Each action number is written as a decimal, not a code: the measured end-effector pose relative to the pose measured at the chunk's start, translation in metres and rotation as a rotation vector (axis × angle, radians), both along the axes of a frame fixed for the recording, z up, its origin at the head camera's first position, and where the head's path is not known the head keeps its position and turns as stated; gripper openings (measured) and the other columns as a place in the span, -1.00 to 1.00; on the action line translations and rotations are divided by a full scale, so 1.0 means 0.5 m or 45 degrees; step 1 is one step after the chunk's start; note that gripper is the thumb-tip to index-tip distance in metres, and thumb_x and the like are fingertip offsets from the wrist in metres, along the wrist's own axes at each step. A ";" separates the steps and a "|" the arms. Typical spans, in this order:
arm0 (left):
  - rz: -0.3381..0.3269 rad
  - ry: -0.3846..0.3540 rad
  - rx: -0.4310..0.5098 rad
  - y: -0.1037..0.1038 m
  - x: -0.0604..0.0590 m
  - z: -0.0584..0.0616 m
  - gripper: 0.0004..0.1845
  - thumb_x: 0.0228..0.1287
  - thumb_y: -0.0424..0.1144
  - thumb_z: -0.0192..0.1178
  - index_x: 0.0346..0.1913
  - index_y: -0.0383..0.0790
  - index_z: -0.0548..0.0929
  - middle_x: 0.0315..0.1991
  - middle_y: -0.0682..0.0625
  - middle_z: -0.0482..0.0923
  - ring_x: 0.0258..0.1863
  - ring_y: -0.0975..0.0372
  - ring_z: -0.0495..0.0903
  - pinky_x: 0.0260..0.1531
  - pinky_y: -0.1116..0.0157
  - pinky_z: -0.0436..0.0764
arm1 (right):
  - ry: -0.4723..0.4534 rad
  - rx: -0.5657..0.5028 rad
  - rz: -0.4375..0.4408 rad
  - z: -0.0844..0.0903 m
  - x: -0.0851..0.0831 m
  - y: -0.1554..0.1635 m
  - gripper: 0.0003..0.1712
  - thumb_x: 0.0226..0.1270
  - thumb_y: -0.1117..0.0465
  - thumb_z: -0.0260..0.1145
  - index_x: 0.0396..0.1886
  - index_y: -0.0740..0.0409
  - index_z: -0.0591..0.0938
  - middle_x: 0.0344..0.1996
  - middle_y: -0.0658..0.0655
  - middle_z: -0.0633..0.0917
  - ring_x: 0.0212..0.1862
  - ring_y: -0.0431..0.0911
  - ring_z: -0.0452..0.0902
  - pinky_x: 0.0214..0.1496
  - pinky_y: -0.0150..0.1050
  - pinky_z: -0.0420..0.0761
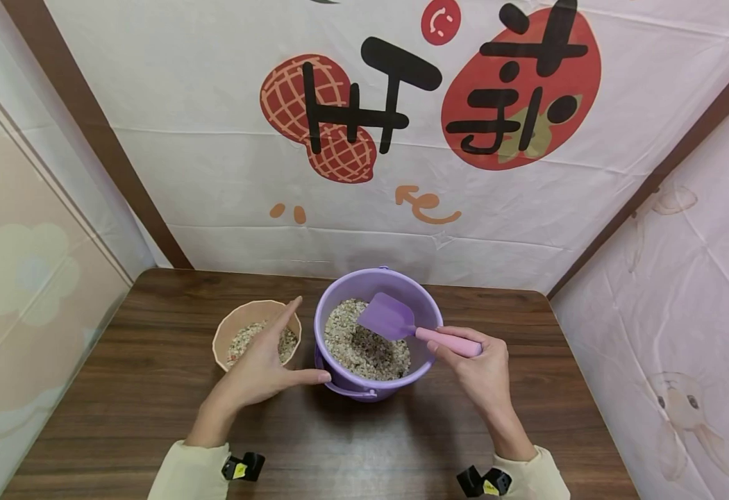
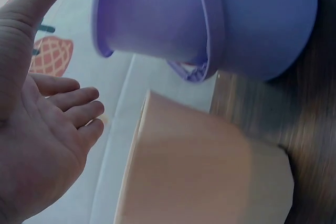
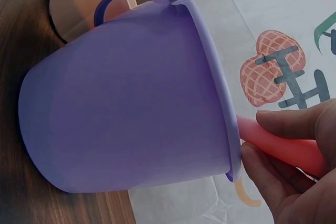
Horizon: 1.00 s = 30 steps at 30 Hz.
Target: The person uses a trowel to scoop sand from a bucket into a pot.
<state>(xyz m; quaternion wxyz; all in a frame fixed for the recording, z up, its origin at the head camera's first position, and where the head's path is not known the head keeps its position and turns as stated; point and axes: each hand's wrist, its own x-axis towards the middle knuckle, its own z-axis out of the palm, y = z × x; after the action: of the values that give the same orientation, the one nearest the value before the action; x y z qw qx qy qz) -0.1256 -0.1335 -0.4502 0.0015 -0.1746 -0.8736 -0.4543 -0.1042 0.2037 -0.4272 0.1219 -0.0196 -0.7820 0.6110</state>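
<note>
A purple bucket [image 1: 423,309] [image 2: 262,19] [image 3: 126,103] holding grain stands on the wooden table [image 1: 121,361]. My right hand [image 1: 480,368] [image 3: 289,182] grips the pink handle [image 1: 448,340] [image 3: 286,148] of a small shovel, whose purple blade [image 1: 386,317] hovers over the grain. A peach cup [image 1: 223,333] [image 2: 205,171] with some grain sits left of the bucket. My left hand [image 1: 264,364] [image 2: 37,124] is open beside the cup, fingers straight, thumb reaching toward the bucket's base; whether it touches the cup is unclear.
A printed cloth backdrop [image 1: 364,139] hangs right behind the table, and cloth panels close in both sides. The table's dark wood shows in front of the bucket and at the far left and right.
</note>
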 end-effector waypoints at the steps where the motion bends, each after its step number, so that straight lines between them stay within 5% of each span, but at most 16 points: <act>1: -0.009 -0.006 0.005 0.005 -0.001 0.000 0.38 -0.18 0.21 0.64 0.64 -0.15 0.01 0.57 -0.28 0.06 0.51 -0.18 0.10 0.39 -0.23 0.20 | 0.002 0.003 -0.003 0.000 0.000 0.000 -0.60 -0.02 0.27 0.69 -0.13 0.26 0.81 -0.35 0.10 0.82 -0.11 -0.13 0.74 -0.29 -0.38 0.68; 19: -0.096 0.009 0.088 0.057 -0.027 -0.007 0.54 -0.41 0.24 0.71 0.65 -0.11 -0.03 0.61 -0.17 -0.02 0.53 -0.07 0.08 0.41 -0.20 0.18 | 0.003 -0.002 -0.003 -0.001 0.000 -0.001 -0.62 0.00 0.32 0.67 -0.13 0.27 0.81 -0.35 0.10 0.82 -0.10 -0.13 0.74 -0.30 -0.39 0.67; 25: -0.104 -0.011 0.140 0.064 -0.034 -0.011 0.58 -0.47 0.24 0.72 0.65 -0.05 -0.05 0.61 -0.13 0.00 0.53 0.03 0.09 0.44 -0.12 0.16 | 0.003 0.055 0.026 0.004 -0.001 0.000 -0.64 0.02 0.30 0.66 -0.14 0.24 0.82 -0.35 0.06 0.82 -0.08 -0.14 0.74 -0.28 -0.39 0.66; 30: -0.128 0.013 0.178 0.068 -0.036 -0.013 0.54 -0.45 0.23 0.72 0.65 -0.04 -0.01 0.57 -0.09 0.10 0.50 0.04 0.17 0.42 -0.13 0.21 | 0.036 0.232 0.082 0.018 -0.007 0.005 -0.70 0.02 0.28 0.67 -0.19 0.15 0.85 -0.37 -0.05 0.82 -0.08 -0.17 0.74 -0.24 -0.43 0.64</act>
<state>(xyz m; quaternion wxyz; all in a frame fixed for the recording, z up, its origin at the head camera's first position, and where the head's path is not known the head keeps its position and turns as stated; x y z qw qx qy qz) -0.1438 -0.0995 -0.4566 -0.0046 -0.2198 -0.8298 -0.5129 -0.1077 0.2060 -0.4183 0.1144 0.0255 -0.8326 0.5413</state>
